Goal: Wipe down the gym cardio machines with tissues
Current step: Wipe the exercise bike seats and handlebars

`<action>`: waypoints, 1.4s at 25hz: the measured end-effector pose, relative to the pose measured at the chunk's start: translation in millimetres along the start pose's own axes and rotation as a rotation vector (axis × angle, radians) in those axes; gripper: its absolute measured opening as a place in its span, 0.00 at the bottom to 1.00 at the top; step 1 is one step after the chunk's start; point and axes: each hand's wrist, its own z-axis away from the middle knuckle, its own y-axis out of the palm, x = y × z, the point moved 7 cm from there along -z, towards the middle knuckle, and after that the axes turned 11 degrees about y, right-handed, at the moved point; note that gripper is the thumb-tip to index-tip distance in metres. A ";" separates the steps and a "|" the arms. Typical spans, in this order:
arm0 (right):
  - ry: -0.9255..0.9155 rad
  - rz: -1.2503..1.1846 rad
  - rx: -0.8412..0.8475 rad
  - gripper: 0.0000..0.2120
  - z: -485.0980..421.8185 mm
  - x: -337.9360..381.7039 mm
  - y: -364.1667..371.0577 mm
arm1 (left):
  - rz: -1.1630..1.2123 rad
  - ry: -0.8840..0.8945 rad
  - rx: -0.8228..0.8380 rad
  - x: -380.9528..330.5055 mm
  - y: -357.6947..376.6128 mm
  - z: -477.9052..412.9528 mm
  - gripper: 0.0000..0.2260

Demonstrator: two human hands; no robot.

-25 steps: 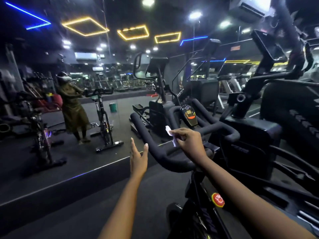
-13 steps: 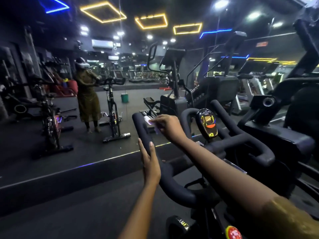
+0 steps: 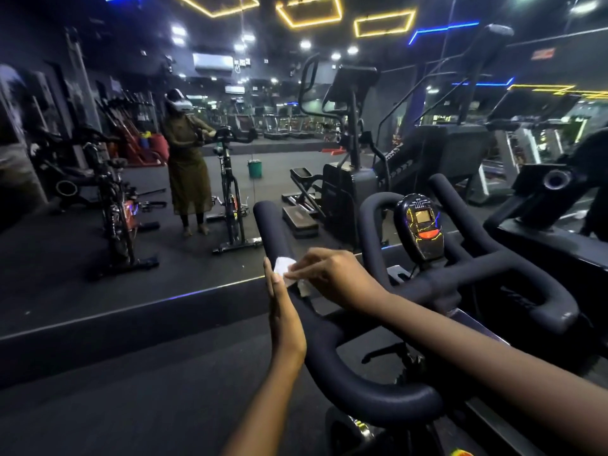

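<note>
Now, crumpled white tissue [image 3: 283, 265] on padded black handlebar [image 3: 332, 353], right hand [image 3: 332, 278] pressing

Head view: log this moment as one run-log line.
right hand: presses tissue on left handlebar horn | left hand: open, flat beside the horn | bike console: untouched

Dim gym, bright ceiling spotlights [image 3: 305, 44], neon glare, wide-angle edge distortion

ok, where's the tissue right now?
Head view, centre: the tissue is pinched by the right hand against the left handlebar, beside the left hand.
</note>
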 end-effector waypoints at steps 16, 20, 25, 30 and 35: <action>0.167 -0.116 -0.154 0.12 -39.3 -18.7 -9.9 | 0.015 0.046 0.010 3.5 -0.2 -2.5 0.42; 0.123 -0.068 0.055 0.13 20.2 -6.3 -1.3 | 0.050 0.053 -0.007 -4.7 1.9 -0.6 0.39; 0.002 0.118 0.102 0.12 -14.3 20.2 -16.6 | 0.014 -0.042 -0.045 3.6 -3.4 0.5 0.47; 0.064 0.528 0.254 0.15 -83.1 35.7 14.4 | -0.021 -0.141 -0.066 21.7 -17.0 3.1 0.46; -0.200 0.519 0.116 0.12 -15.6 51.6 15.8 | -0.062 -0.162 -0.068 37.5 -38.8 4.0 0.27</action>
